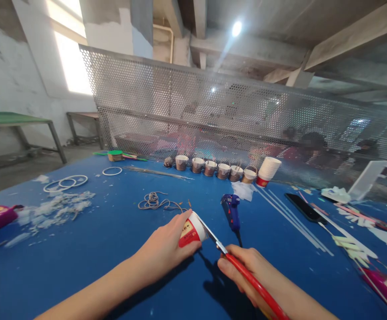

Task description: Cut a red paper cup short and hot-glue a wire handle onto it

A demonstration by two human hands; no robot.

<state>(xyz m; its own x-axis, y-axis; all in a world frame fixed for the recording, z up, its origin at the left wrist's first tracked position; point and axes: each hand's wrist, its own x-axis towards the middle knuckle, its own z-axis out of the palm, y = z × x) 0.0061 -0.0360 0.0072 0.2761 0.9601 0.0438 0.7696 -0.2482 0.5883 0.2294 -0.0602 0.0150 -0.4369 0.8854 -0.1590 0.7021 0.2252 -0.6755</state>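
On the blue desk [63, 258], the glue gun [230, 211] lies just beyond the right hand [249, 262], and its cable [238, 235] runs down toward this hand; a wide movement could, I think, catch the cable and drag the gun. The right hand is closed around the red-handled scissors [247, 272], whose blades are at the rim of the paper cup [189, 235]. If they slip there, they may hurt the left hand [168, 244], which grasps this cup, tilted, above the desk. Too strong squeezing could bend the thin wall.
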